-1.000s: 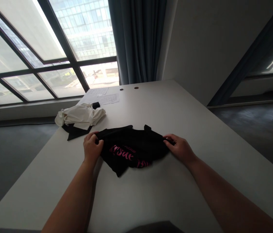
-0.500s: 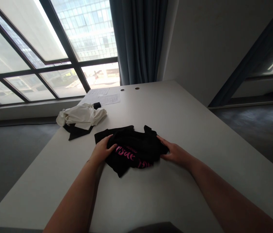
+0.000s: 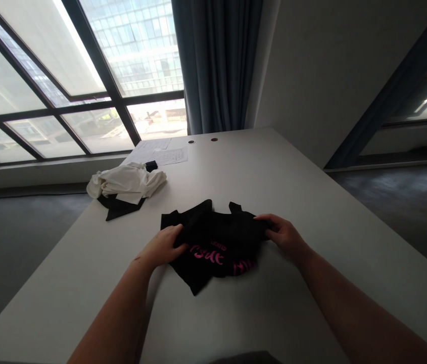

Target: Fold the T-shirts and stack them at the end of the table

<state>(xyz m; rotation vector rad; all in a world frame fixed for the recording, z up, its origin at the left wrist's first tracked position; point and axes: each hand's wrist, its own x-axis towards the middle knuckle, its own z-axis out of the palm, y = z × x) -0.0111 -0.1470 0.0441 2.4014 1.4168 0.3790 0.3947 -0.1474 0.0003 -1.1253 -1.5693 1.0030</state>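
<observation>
A crumpled black garment with pink lettering is over the middle of the white table. My left hand grips its left side, thumb in front and the fingertips hidden by the cloth. At the right edge, my right hand pinches the fabric between thumb and fingers. The lower left corner of the garment hangs in a point towards me, and a small flap sticks up at its top.
White cloth lies bunched on black cloth at the table's left edge. Behind it are printed papers and a small black item. Two round holes mark the far end, before a blue curtain.
Both hands and the black garment have shifted right and slightly towards me. My right hand now pinches the edge more tightly, and the lettering lies lower.
</observation>
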